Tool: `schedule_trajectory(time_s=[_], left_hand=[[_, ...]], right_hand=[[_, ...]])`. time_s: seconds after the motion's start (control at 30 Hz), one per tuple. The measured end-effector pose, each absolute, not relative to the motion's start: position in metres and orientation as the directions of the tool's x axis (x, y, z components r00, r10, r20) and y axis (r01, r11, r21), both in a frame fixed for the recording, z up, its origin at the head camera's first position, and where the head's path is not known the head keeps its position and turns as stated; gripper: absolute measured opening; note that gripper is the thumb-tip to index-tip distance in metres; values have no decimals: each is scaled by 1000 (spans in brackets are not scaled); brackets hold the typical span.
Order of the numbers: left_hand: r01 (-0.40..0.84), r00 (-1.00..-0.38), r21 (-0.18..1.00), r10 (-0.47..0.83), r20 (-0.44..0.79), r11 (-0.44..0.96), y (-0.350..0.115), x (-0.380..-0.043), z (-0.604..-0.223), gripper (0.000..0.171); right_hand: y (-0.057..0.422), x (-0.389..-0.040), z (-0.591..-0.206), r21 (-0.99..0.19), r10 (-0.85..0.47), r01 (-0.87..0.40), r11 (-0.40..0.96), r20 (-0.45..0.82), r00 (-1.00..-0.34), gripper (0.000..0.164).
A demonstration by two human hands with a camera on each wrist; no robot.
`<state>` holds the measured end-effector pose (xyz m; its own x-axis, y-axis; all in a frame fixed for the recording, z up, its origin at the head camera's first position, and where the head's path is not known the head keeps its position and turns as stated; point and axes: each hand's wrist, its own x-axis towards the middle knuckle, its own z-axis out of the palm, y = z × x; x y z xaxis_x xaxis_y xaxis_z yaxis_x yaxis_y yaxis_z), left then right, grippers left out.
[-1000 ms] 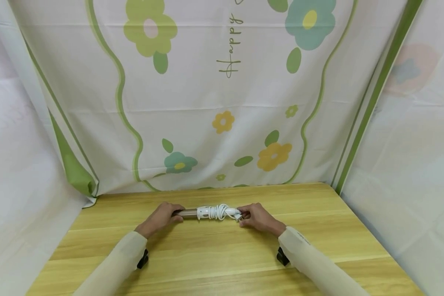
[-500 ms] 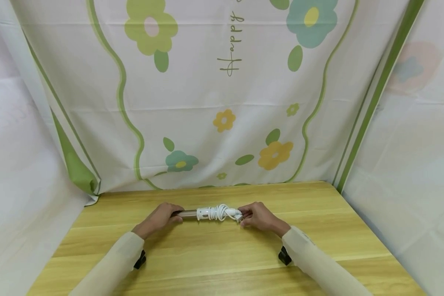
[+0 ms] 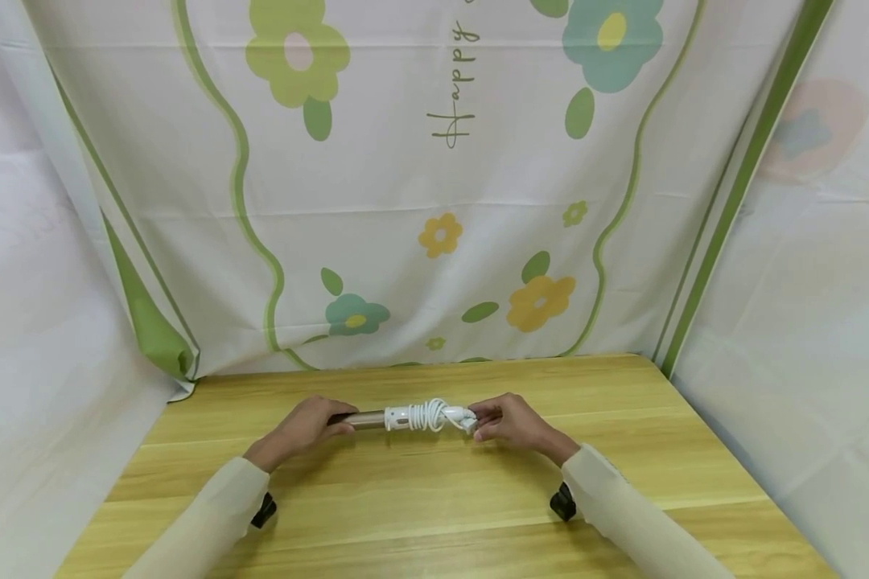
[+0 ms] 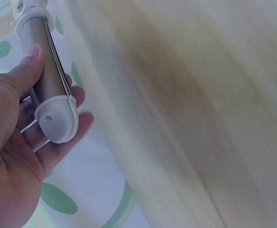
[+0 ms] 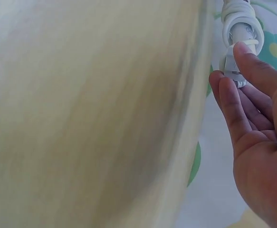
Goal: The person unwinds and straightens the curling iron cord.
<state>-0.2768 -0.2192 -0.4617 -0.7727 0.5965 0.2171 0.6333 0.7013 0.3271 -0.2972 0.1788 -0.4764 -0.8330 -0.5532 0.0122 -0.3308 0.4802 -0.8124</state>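
A curling iron lies crosswise between my hands at the far part of the table, with a bronze barrel and a white cord wound round its handle. My left hand grips the barrel near its tip. In the left wrist view the thumb presses the barrel, the fingers curl behind it, and the white end cap shows. At the opposite end, my right hand pinches the cord's plug between thumb and fingertips, close under the handle's end.
The wooden table ends at the back against a hanging white cloth with printed flowers. More cloth hangs at the left and right sides. A black wrist device sits under the right cuff, another under the left.
My left hand has shifted slightly left, nearer the barrel's tip. The right hand has moved a little to the right, and the curling iron stays nearly where it was.
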Motion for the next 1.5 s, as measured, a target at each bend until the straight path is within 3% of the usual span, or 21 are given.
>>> schedule_trajectory(time_s=[0.27, 0.4, 0.63, 1.07, 1.5], left_hand=[[566, -778, 544, 620, 103, 620, -223, -273, -453, 28], [540, -772, 592, 632, 65, 598, -226, -269, -446, 32], [530, -783, 582, 619, 57, 617, -229, -263, -437, 37], [566, -766, 584, 633, 111, 582, -233, -252, -430, 31], [542, -780, 602, 617, 100, 587, -240, -247, -434, 28]], right_hand=[[184, -293, -468, -829, -555, -314, 462, 5, -832, 52], [187, -291, -465, -854, -568, -300, 424, 7, -823, 50], [191, -288, -463, -897, -584, -244, 368, -19, -811, 50], [190, -286, -462, -951, -588, -113, 286, -81, -805, 48], [182, -283, -464, -938, -611, -142, 317, -88, -787, 53]])
